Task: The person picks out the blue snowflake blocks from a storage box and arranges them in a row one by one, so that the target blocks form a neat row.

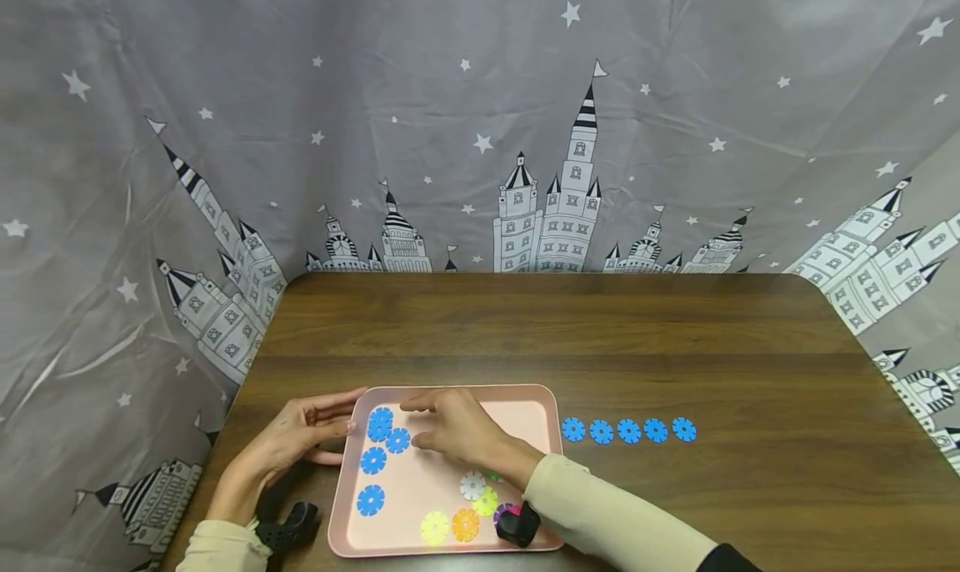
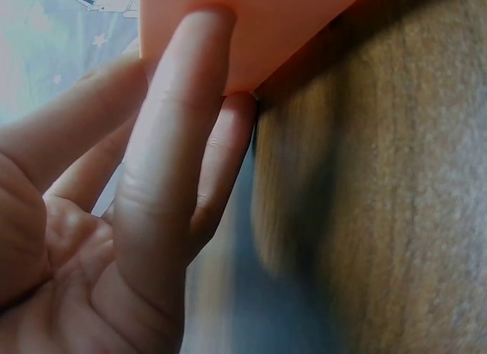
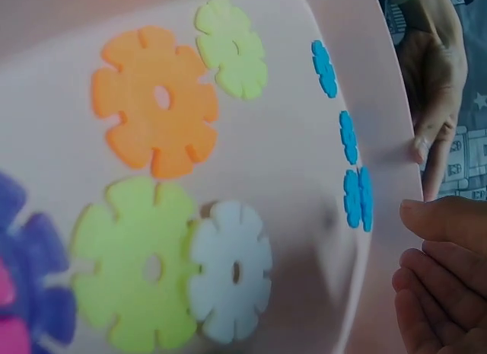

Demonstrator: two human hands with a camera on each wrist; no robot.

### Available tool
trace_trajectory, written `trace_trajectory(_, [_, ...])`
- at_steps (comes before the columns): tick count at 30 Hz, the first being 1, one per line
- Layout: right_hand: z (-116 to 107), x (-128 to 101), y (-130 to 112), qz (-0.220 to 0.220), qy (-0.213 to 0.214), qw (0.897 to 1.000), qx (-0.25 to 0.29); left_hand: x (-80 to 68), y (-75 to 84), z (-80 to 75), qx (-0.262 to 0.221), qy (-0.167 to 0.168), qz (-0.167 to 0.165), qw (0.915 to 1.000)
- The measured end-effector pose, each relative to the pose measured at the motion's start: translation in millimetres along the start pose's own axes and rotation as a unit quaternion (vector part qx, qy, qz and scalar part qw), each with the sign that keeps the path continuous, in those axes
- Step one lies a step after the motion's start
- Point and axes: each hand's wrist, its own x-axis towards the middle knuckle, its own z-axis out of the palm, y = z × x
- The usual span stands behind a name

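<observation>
Head view is showing a pink tray (image 1: 536,409) lying flat on the brown tabletop (image 1: 675,338), near the front edge and left of centre, its long axis running roughly from the person outward, slightly tilted. The left hand (image 1: 300,439) is resting against the tray's left rim, fingers extended and relaxed, fingertips touching the rim near the far left corner, gripping nothing. The right hand (image 1: 457,430) is hovering low over the tray's far half, palm down, fingers loosely bent toward a cluster of blue snowflake discs (image 1: 380,424); whether its fingertips are touching a disc I cannot tell. Two more blue discs are lying along the tray's left side, and a white disc (image 1: 472,484), a lime disc (image 1: 486,501), a yellow disc (image 1: 434,528) and an orange disc (image 1: 465,524) are sitting near the tray's near edge. Five blue discs are lying in a row (image 1: 628,430) on the tabletop just right of the tray, the line running left to right. Left wrist view is showing what the head view is hiding: straight fingers (image 2: 179,141) pressing against the tray's outer wall (image 2: 289,27) at a corner. Right wrist view is showing the coloured discs close up, the white disc (image 3: 228,270) overlapping the lime one, and the right hand's fingertips (image 3: 437,270) curled, holding nothing.
</observation>
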Motion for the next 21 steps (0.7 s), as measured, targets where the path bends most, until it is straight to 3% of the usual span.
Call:
trace_trajectory(14, [19,19,-8,-0.06,-0.008,0.992,-0.109,-2.5,0.8,-1.3,0.0,-0.005,0.014,0.9999])
trace_trajectory(21, [25,28,-8,-0.057,-0.016,0.991,-0.121,-2.7,0.5,-1.1,-0.003,-0.003,0.006,1.0])
